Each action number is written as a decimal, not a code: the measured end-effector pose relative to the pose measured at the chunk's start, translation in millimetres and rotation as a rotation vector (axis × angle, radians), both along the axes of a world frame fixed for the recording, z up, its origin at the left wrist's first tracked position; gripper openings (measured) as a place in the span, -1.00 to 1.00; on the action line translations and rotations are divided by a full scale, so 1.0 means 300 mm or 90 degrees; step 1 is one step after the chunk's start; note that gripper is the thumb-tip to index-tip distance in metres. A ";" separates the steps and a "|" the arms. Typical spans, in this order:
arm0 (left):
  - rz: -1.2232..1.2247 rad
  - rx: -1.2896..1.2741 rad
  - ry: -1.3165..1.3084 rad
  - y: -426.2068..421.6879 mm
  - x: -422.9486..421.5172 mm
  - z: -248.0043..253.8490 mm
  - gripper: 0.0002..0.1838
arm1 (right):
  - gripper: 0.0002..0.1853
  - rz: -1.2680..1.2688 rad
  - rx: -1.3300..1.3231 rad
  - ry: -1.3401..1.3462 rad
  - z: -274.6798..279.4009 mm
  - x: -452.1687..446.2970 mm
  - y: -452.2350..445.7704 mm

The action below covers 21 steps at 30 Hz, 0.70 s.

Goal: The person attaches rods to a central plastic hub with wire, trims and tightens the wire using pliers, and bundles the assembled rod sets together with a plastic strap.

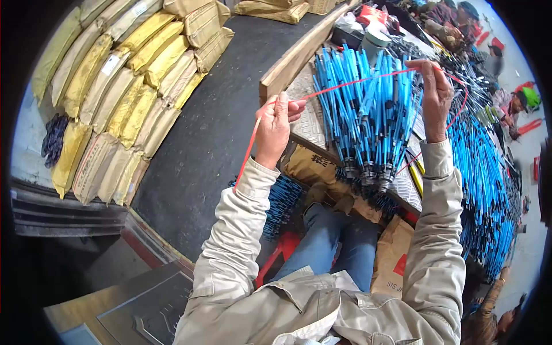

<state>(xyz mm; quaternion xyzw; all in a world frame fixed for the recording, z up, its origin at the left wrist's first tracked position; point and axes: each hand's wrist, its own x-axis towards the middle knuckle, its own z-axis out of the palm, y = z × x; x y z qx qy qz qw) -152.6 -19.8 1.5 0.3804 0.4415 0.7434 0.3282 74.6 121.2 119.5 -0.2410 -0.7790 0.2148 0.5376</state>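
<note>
A thin red strip is stretched between my two hands, above the bundles of blue rods. My left hand is closed on the strip at the left, and one end hangs down along my sleeve. Higher up on the right, my right hand pinches the strip between thumb and fingers, with a loose length curving down beyond it. Below and between the hands, blue rods with dark ends lie fanned out on the metal-topped table.
Stacked wrapped packages stand at the left on the dark floor. A wooden board edges the table. More blue rods lie at the right. A cup stands behind the bundles. Other people are at the far right.
</note>
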 end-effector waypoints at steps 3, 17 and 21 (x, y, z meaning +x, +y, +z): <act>0.012 -0.089 0.044 0.089 0.030 -0.038 -0.55 | -0.73 -0.218 0.047 -0.131 -0.019 0.100 -0.018; 0.020 -0.137 0.377 0.408 0.072 -0.190 -0.55 | -0.66 -0.284 -0.341 -0.272 -0.335 0.137 0.001; -0.068 -0.121 0.226 0.318 0.051 -0.155 -0.58 | -0.67 -0.251 -0.285 -0.214 -0.356 0.101 -0.063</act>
